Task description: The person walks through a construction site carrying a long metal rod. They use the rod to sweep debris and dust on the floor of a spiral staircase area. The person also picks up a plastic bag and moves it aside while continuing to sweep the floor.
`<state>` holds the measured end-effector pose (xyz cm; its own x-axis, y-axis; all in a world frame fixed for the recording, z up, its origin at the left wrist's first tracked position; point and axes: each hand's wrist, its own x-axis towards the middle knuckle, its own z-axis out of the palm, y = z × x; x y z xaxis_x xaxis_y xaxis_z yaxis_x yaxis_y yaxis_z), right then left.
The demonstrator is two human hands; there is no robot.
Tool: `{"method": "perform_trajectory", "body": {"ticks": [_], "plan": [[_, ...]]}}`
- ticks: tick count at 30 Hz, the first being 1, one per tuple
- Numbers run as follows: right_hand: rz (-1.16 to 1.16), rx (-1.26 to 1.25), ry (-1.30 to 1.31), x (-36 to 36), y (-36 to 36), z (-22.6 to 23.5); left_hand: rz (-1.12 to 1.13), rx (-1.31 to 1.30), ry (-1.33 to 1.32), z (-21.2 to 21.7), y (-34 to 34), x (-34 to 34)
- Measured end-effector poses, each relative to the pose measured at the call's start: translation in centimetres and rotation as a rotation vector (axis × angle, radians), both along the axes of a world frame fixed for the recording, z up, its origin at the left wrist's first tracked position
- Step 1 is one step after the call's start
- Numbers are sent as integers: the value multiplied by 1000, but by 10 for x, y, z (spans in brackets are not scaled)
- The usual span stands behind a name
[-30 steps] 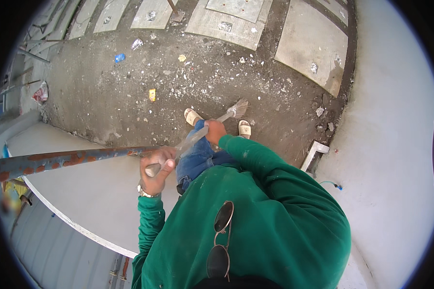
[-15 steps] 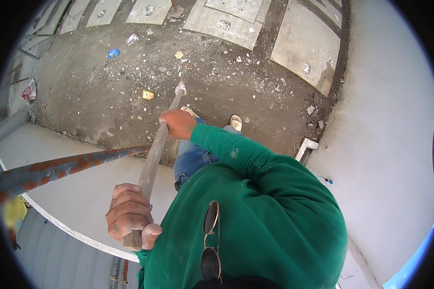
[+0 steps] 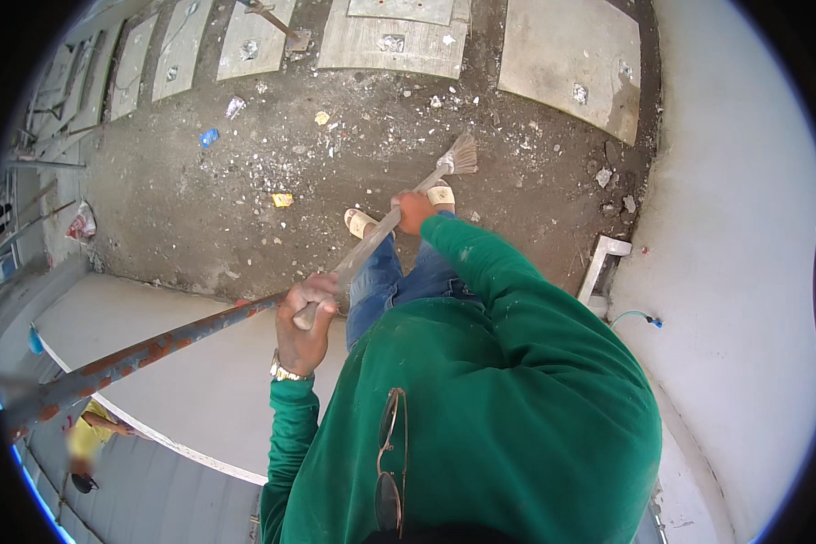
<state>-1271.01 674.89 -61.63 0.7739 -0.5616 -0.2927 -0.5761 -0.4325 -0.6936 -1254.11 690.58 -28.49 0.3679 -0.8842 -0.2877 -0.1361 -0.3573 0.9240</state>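
Observation:
A long-handled broom (image 3: 364, 248) slants across in front of my legs, its pale bristle head (image 3: 460, 156) low over the dirt ground just beyond my right sandal. My left hand (image 3: 306, 317), with a gold-coloured watch at the wrist, is closed round the top end of the handle. Farther down the same handle, my right hand (image 3: 414, 211) grips it nearer the bristles. Small white bits and stones lie scattered over the ground (image 3: 299, 181) around the broom.
A rusty metal pole (image 3: 163, 349) slants in close by my left hand. Pale concrete slabs (image 3: 571, 63) lie along the far side. A white wall (image 3: 734, 227) stands at right. Yellow litter (image 3: 283, 199) and a blue wrapper (image 3: 209, 138) lie ahead. Another person (image 3: 89, 435) is at lower left.
The broom head has swung right, from ahead of my left foot to beyond my right foot. Both hands moved right with the handle, the left also farther forward.

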Motion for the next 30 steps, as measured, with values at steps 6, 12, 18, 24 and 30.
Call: {"method": "perform_trajectory", "body": {"ticks": [6,12,18,24,30], "plan": [[106,159,-319,108,4,44,-71,-10,-350,92,-50,-59],[180,209,-270,35,-74,166,-54,-173,-488,155,-118,-106],[-152,114,37,-158,-135,149,-217,-59,1,112,-178,-127],[-128,31,324,-273,-170,7,-264,44,182,-57,-177,-193],[46,24,52,-116,-122,0,-97,34,-143,39,-144,-146]]}}
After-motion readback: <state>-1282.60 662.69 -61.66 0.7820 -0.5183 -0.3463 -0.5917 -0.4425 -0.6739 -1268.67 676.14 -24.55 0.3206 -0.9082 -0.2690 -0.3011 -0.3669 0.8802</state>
